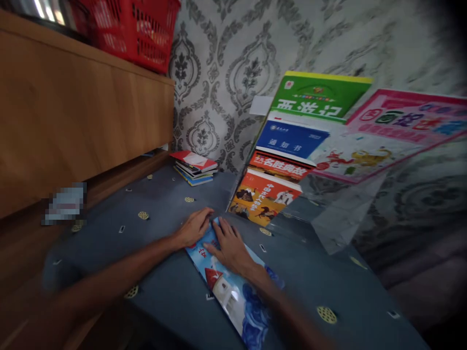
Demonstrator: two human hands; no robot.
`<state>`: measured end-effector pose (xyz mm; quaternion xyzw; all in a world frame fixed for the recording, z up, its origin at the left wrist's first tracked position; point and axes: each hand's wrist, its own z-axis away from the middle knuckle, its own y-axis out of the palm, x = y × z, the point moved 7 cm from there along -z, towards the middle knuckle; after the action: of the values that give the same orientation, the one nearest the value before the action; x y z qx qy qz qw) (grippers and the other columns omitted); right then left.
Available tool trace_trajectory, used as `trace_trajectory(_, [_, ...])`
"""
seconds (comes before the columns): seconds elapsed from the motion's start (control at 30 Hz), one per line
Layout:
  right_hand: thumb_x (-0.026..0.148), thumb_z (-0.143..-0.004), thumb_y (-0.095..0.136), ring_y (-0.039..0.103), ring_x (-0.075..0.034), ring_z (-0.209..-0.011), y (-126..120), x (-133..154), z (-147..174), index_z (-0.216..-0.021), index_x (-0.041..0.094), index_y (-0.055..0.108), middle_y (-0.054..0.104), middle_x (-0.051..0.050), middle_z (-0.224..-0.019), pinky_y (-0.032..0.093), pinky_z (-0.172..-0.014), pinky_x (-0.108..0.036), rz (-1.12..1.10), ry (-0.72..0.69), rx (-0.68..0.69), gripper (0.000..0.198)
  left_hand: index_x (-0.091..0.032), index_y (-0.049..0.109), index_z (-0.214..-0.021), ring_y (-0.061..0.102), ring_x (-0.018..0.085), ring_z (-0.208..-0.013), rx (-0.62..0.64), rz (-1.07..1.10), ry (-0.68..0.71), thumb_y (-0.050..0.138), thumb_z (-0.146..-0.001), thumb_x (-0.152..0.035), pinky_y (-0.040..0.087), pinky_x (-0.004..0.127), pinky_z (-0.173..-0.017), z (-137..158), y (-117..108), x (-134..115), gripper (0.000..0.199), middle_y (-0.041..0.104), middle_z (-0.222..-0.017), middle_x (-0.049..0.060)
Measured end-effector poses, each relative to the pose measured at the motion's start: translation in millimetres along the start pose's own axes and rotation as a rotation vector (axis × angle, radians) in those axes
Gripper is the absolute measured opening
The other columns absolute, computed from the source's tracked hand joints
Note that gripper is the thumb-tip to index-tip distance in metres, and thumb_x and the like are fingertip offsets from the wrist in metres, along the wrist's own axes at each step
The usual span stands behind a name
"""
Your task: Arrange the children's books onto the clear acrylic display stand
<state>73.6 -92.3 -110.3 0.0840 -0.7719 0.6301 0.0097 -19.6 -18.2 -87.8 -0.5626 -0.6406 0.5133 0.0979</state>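
Observation:
A glossy blue picture book [230,297] with a red-roofed white tower on its cover lies flat on the dark blue patterned cloth [164,272]. My left hand [194,228] is at its far left corner, fingers bent and closed over the edge; the fingertips are partly hidden. Flat across the upper cover rests my right hand [233,247], fingers stretched out and thumb spread. Just beyond the hands, a clear stand holds several books in tiers, with an orange book [265,197] lowest and a green book [321,97] at the top.
A small stack of books [195,167] sits near the wall. Right of the tiers leans a pink-and-white book [397,136]. Along the left runs a wooden cabinet [87,107] bearing a red plastic basket [146,36]. A pixelated patch covers something at the cabinet's foot.

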Motion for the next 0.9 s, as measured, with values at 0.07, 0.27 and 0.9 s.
trace_trajectory(0.07, [0.053, -0.097, 0.046, 0.044, -0.034, -0.143, 0.2, -3.7, -15.6, -0.149, 0.022, 0.048, 0.048, -0.014, -0.154, 0.036, -0.116, -0.056, -0.014, 0.003, -0.015, 0.061, -0.015, 0.054, -0.127, 0.062, 0.022, -0.116, -0.001, -0.037, -0.014, 0.04, -0.096, -0.013, 0.049, 0.04, -0.103, 4.4, -5.1, -4.4, 0.034, 0.067, -0.122, 0.012])
trace_trajectory(0.27, [0.046, -0.1, 0.037, 0.05, -0.03, -0.138, 2.1, -29.9, -8.4, -0.144, 0.019, 0.053, 0.054, -0.016, -0.148, 0.041, -0.114, -0.051, -0.003, 0.053, -0.036, 0.054, -0.016, 0.059, -0.108, 0.061, 0.025, -0.104, 0.094, -0.435, 0.205, 0.05, -0.096, -0.017, 0.05, 0.04, -0.089, 54.4, -24.3, -57.4, 0.015, 0.066, -0.111, 0.011])
trace_trajectory(0.9, [0.053, -0.094, 0.043, 0.07, -0.037, -0.094, -3.3, -82.2, 114.5, -0.119, 0.023, 0.072, 0.072, -0.018, -0.105, 0.06, -0.08, -0.052, -0.117, 0.229, -0.158, 0.049, -0.028, 0.045, -0.148, 0.041, 0.04, -0.141, 0.351, -0.398, 0.047, 0.036, -0.102, -0.054, 0.04, 0.065, -0.105, 95.3, -10.3, -50.0, 0.053, 0.044, -0.154, 0.018])
